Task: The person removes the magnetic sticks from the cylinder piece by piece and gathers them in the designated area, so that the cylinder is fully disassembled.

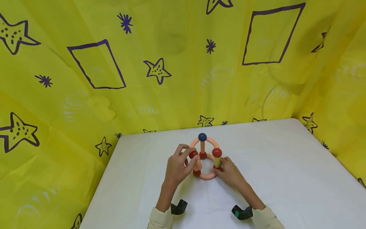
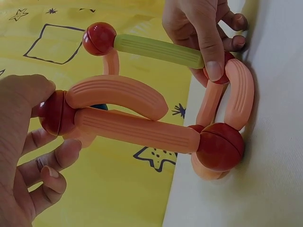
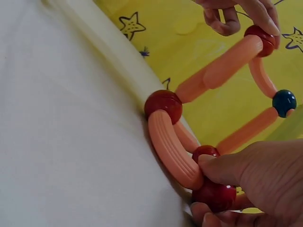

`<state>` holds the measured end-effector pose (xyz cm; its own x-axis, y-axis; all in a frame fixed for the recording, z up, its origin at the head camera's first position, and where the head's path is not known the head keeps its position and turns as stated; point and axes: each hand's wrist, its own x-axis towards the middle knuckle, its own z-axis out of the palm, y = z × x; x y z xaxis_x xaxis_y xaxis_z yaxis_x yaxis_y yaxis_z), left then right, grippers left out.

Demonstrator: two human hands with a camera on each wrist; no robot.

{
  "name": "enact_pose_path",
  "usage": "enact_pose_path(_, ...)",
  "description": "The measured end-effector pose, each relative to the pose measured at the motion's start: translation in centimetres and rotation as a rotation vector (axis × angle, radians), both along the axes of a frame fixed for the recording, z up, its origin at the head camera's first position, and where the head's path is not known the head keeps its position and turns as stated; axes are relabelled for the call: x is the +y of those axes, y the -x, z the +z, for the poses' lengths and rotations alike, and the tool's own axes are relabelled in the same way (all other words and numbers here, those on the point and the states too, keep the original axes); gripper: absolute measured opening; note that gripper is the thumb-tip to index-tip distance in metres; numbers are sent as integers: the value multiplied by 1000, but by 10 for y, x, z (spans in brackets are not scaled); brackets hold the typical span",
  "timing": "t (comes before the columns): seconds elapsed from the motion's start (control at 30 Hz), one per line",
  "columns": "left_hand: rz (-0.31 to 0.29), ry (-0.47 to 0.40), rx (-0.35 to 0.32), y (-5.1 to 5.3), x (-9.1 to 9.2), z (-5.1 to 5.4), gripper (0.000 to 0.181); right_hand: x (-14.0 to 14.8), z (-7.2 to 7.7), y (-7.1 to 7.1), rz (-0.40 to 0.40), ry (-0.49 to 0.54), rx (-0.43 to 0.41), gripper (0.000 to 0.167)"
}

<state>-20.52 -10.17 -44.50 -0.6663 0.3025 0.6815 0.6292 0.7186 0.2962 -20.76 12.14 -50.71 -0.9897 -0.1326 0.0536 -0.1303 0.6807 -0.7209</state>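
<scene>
A frame of sticks and balls stands on the white table. My left hand (image 1: 177,165) pinches its upper left red ball (image 2: 53,112) between thumb and fingers. From that ball a curved orange stick (image 2: 116,92) hangs beside a straight orange stick (image 2: 142,132), its far end free. My right hand (image 1: 231,173) grips the lower right red ball (image 3: 215,196), under the green stick (image 2: 158,50). A blue ball (image 1: 202,137) tops the back upright, joined by curved orange sticks to both upper red balls. Curved orange sticks and red balls form the base ring.
The white table (image 1: 137,184) reaches out on both sides of the frame. Behind it hangs a yellow curtain (image 1: 177,101) printed with stars and shapes. Black wrist-worn devices show near the left sleeve (image 1: 179,207) and the right sleeve (image 1: 264,218).
</scene>
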Motion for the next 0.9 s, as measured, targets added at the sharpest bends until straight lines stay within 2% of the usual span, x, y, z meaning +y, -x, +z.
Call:
enact_pose_path(0.2,-51,-22,21,-1,-4,-4,24,-7,-5,-4,-57,-4,27,25)
enact_pose_path(0.4,-96,6,27,2,-5,0,25,-3,-3,2,-78,19,25,27)
enact_pose_path(0.57,-164,1,-2,2,-6,0,27,6,0,9,-46,26,-2,26)
enact_pose_path(0.73,-242,-12,16,2,-4,0,31,14,2,18,-12,50,-39,28)
enact_pose_path(0.9,-296,-4,7,1,-1,0,33,20,2,27,50,91,-71,34)
